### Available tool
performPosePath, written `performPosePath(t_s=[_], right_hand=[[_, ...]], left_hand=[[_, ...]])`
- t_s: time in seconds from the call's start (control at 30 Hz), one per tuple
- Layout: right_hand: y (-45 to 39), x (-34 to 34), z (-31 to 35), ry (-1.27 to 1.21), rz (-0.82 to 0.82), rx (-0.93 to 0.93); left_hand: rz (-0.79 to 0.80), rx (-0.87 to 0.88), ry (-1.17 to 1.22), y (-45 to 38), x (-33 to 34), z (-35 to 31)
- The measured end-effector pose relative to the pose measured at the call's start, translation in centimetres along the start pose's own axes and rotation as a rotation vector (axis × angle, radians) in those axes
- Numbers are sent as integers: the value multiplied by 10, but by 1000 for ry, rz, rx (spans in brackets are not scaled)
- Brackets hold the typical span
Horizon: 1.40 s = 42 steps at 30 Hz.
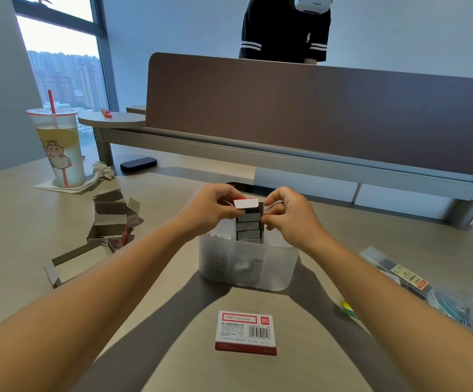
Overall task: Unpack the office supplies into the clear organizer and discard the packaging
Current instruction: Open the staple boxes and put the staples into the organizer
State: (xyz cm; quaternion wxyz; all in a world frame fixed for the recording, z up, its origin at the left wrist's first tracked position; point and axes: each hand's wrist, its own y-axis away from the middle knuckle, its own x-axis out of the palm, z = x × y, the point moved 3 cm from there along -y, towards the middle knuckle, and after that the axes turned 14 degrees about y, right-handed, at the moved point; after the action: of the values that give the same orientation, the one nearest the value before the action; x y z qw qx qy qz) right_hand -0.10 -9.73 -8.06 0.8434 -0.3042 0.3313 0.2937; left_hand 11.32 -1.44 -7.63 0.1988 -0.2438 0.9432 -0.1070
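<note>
Lying nearest on the desk (17,222), a sealed white-and-red staple box (245,332) rests label up, between the two forearms. Just beyond it stands the clear organizer (246,267), a frosted bin with dividers; small metal items show dimly through its front wall. Above the organizer's back compartment both hands hold an open staple box (249,222) tilted mouth-up, its white flap raised and grey strips of staples (248,226) stacked inside. The left hand (212,207) pinches the box's left side and flap with curled fingers; the right hand (289,213) pinches its right edge, fingers likewise curled tight on it. To the left, well apart, lie several emptied, torn-open cardboard boxes (111,222). At the right edge sit a clear plastic case (393,268) and a round transparent tub (461,306). Farther left stands a drink cup (60,148) with a red straw on a napkin, and a dark partition (314,114) closes off the desk's far side.
</note>
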Motion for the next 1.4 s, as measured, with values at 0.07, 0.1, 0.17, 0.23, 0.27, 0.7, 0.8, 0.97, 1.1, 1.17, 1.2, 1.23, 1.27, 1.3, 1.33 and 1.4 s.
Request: performPosePath(t_s=[0.07, 0.1, 0.17, 0.23, 0.27, 0.7, 0.8, 0.97, 1.1, 1.17, 1.2, 1.23, 1.27, 1.3, 1.33, 1.4], right_hand=[[0, 0, 0, -5, -13, -14], [0, 0, 1, -11, -24, -18], [-1, 0, 1, -20, -56, -21], [-2, -1, 1, -14, -83, -28], [-2, -2, 2, -9, -90, -34], [-8, -6, 7, -34, -208, -80], [-10, -7, 8, -39, -226, -82], [-12, -8, 9, -64, -147, -79], [-12, -8, 8, -47, -149, -98], [-11, -8, 9, -47, -162, -103], [-11, -8, 9, -40, -172, -109], [-11, -8, 9, -32, -179, -117], [-10, -8, 10, -31, -183, -120], [-10, -9, 10, -36, -184, -122], [-11, -9, 11, -40, -189, -124], [-11, -10, 12, -37, -205, -134]], left_hand=[[-14, 9, 5, -1, -1, 0], [-24, 15, 9, -1, -2, 0], [-47, 29, 20, -2, -4, 0], [-57, 40, 33, -3, -6, -2], [-60, 43, 34, -4, -6, -3], [-116, 148, 67, -5, -14, -9], [-134, 172, 70, -7, -15, -9], [-146, 216, 87, -8, -18, -9], [-154, 237, 106, -6, -20, -11], [-153, 235, 119, -6, -19, -11], [-153, 235, 123, -6, -19, -11], [-153, 235, 124, -6, -19, -11], [-152, 236, 122, -6, -19, -11], [-153, 238, 121, -6, -19, -11], [-157, 241, 121, -7, -20, -12], [-169, 241, 124, -8, -21, -13]])
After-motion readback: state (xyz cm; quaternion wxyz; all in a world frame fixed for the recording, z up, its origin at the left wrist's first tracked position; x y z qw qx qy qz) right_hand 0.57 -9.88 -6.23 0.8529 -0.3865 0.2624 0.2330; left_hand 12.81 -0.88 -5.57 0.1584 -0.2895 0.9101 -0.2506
